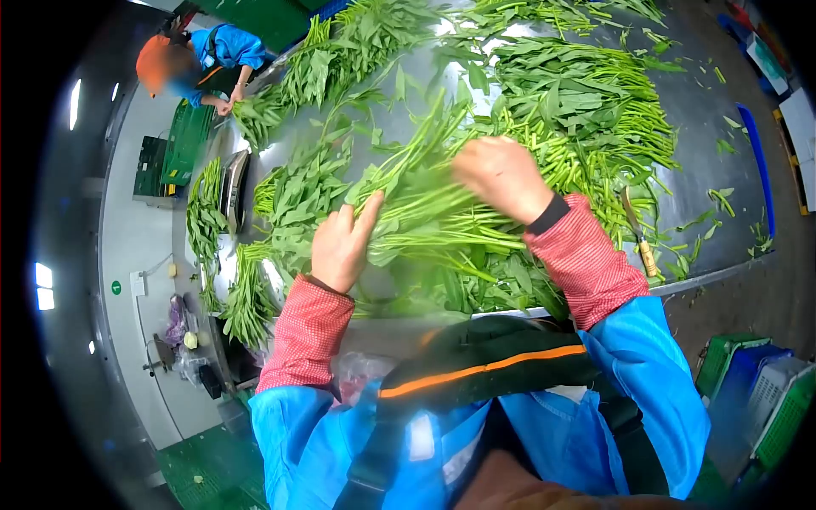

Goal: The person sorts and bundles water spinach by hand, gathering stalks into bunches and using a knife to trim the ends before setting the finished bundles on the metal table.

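Observation:
A loose bunch of water spinach (425, 217), long green stems with narrow leaves, stretches between my two hands above the metal table. My left hand (342, 245) is closed around its leafy side, thumb raised along the stems. My right hand (501, 177) is curled into a fist at the stem side, smeared by motion. Some stems pass under its fingers, but exactly what they pinch is hidden. More loose greens (501, 285) lie beneath my hands, close to the table's front edge.
A large water spinach pile (578, 102) covers the back right. A knife (643, 242) with a light handle lies right of my right hand. A scale (235, 191) stands at the left. Another person (225, 51) handles greens at the far left. Crates (748, 382) stand lower right.

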A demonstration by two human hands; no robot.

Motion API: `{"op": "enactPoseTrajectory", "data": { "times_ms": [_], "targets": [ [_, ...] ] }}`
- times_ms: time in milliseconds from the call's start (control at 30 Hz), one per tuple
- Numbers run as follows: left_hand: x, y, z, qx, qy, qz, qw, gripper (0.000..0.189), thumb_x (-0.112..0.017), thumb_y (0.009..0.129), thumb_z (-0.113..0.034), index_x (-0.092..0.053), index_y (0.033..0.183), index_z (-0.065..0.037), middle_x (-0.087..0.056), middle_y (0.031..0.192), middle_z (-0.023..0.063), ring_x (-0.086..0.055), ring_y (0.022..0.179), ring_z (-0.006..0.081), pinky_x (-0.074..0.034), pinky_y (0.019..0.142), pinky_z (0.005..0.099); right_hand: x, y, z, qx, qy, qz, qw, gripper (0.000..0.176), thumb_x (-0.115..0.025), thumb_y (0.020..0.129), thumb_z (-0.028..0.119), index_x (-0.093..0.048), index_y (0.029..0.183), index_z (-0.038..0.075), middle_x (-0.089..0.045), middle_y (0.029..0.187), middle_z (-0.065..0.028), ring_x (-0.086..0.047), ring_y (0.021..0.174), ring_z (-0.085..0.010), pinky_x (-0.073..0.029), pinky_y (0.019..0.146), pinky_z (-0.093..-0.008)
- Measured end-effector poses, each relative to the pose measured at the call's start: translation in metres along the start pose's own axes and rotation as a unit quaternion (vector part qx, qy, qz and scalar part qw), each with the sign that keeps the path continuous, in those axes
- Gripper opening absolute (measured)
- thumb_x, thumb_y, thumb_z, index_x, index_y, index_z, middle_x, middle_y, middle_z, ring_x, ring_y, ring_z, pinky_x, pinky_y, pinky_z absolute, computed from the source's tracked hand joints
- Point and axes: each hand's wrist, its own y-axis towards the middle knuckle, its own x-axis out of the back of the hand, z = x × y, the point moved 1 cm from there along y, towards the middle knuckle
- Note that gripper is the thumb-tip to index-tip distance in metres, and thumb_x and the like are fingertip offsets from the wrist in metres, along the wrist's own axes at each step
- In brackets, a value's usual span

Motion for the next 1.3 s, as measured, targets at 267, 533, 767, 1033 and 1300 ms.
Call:
{"op": "enactPoseTrajectory", "data": {
  "times_ms": [267,533,767,1033,1300],
  "targets": [
    [-0.002,-0.028,0.015,-0.002,-0.018,-0.012,1.0,0.068,-0.056,0.067,0.006,-0.053,0.132,-0.013,-0.046,0.076,0.0083,-0.05,0.065,0.0252,-0.043,0.058,0.0364,0.034,-0.03,-0.08,-0.313,0.229,-0.057,0.92,0.024,-0.065,0.087,0.022,-0.067,0.103,0.004,-0.066,0.076,-0.0051,-0.056,0.063,-0.0106,-0.046,0.061,-0.0262],
    [0.004,0.005,-0.002,-0.124,-0.035,-0.006,0.992,0.06,-0.055,0.073,-0.002,-0.055,0.13,-0.019,-0.054,0.084,0.0068,-0.053,0.07,0.0227,-0.045,0.062,0.0337,0.012,0.016,-0.01,-0.021,-0.04,0.157,0.987,0.035,-0.069,0.08,0.038,-0.064,0.096,0.008,-0.063,0.093,-0.0095,-0.058,0.098,-0.0274,-0.045,0.087,-0.0412],
    [0.005,-0.014,0.006,-0.079,-0.073,0.02,0.994,0.061,-0.055,0.071,0.002,-0.055,0.129,-0.017,-0.053,0.085,0.0089,-0.053,0.071,0.0245,-0.045,0.062,0.0353,0.016,-0.032,-0.086,-0.156,0.077,-0.039,0.984,0.016,-0.06,0.087,0.02,-0.057,0.1,0.01,-0.065,0.076,-0.011,-0.064,0.064,-0.0265,-0.051,0.059,-0.0381],
    [-0.005,-0.028,0.015,0.007,-0.137,0.003,0.99,0.07,-0.054,0.063,0.013,-0.053,0.13,-0.01,-0.047,0.08,0.0118,-0.051,0.073,0.0304,-0.044,0.064,0.0383,0.029,-0.037,-0.113,-0.369,0.527,-0.214,0.735,0.012,-0.06,0.093,0.013,-0.056,0.1,0.005,-0.057,0.068,0.0007,-0.053,0.056,-0.0085,-0.042,0.051,-0.0231],
    [-0.014,-0.014,0.003,0.084,-0.229,0.031,0.969,0.084,-0.055,0.058,0.017,-0.044,0.136,-0.011,-0.053,0.091,0.0141,-0.055,0.082,0.0348,-0.047,0.07,0.0384,0.01,-0.021,-0.017,-0.225,0.459,0.163,0.844,0.054,-0.066,0.085,0.011,-0.043,0.133,0.004,-0.057,0.112,-0.0112,-0.058,0.092,-0.0129,-0.052,0.078,-0.0271]
  ]
}}
